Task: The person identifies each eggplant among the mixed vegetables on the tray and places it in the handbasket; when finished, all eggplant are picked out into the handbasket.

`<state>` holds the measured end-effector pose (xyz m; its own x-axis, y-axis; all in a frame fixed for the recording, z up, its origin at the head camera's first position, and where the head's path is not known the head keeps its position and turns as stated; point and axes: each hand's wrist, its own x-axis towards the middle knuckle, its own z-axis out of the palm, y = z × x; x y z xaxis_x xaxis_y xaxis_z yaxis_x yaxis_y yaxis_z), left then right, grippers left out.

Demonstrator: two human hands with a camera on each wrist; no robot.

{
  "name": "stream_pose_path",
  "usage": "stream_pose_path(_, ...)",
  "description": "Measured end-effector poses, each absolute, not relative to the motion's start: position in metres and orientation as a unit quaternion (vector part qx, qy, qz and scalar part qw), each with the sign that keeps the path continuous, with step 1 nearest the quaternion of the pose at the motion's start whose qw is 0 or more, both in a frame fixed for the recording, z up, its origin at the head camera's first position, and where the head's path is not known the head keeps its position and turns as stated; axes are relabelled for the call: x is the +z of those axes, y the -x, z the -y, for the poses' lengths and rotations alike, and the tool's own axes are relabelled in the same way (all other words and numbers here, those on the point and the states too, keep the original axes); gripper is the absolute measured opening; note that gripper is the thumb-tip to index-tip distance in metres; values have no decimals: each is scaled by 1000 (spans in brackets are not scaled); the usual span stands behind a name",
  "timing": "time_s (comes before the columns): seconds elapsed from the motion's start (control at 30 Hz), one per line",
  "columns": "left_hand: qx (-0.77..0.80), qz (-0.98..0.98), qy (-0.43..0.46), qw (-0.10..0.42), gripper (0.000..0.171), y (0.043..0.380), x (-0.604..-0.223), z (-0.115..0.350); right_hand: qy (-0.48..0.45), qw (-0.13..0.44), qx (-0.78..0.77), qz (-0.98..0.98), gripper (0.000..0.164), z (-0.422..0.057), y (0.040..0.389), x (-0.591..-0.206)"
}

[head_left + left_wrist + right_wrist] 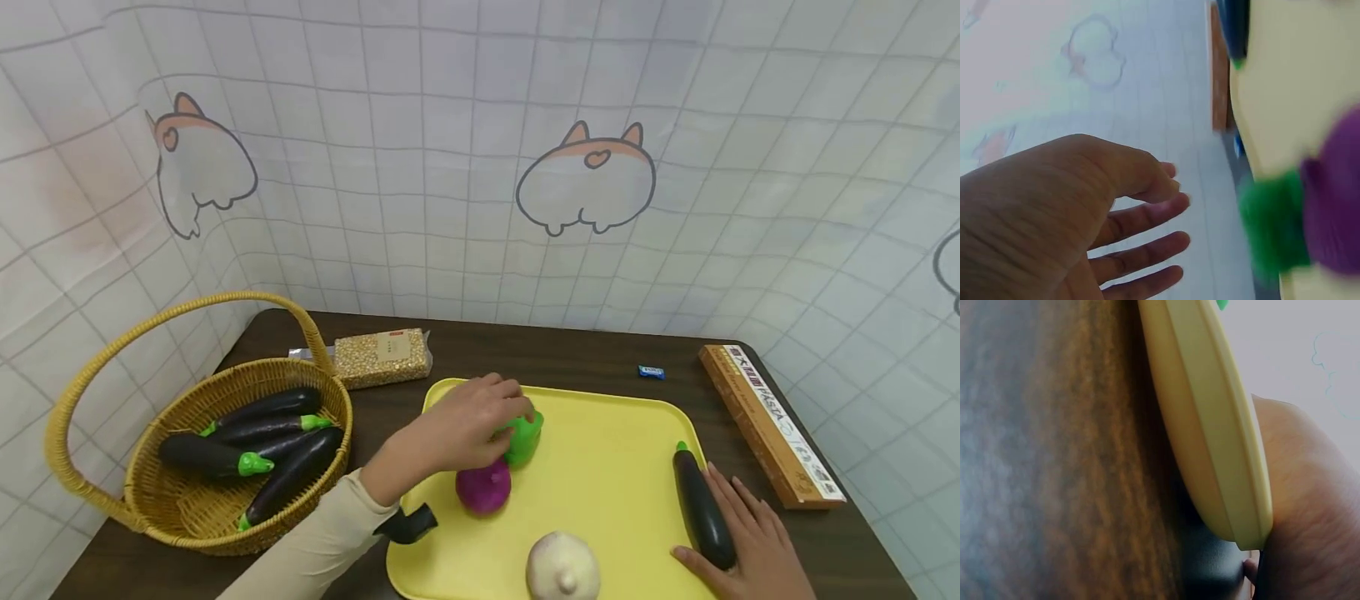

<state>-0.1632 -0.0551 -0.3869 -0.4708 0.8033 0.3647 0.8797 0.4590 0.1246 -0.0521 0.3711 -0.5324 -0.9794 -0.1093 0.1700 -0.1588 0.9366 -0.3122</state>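
Observation:
My left hand (468, 425) is over the left part of a yellow tray (615, 433), beside a green bell pepper (525, 437) and a purple onion (483, 487). In the left wrist view its fingers (1147, 215) are loosely bent with nothing between them; the pepper and onion are blurred, apart from the hand. My right hand (761, 542) lies at the tray's right edge against a dark eggplant (701, 508), fingers fairly straight along one side and thumb on the other. A white garlic bulb (564, 567) sits at the tray's near side.
A wicker basket (341, 408) with several eggplants (217, 457) stands at the left. Behind it lies a bag of yellow grains (371, 362). A small blue packet (651, 372) is beyond the tray, and a long pasta box (772, 425) lies to the right.

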Motion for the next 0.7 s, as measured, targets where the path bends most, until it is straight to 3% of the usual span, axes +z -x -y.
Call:
stream_pose_path(0.37, 18, 819, 567, 86, 33, 161, -397, -82, -65, 79, 152, 983, 113, -373, 51, -528)
stream_pose_path(0.53, 73, 811, 576, 72, 33, 158, -409, -123, -72, 90, 152, 982, 112, -374, 50, -526)
stream_pose_path(0.7, 89, 809, 580, 44, 43, 159, -417, -151, -83, 100, 149, 980, 112, -375, 50, -528)
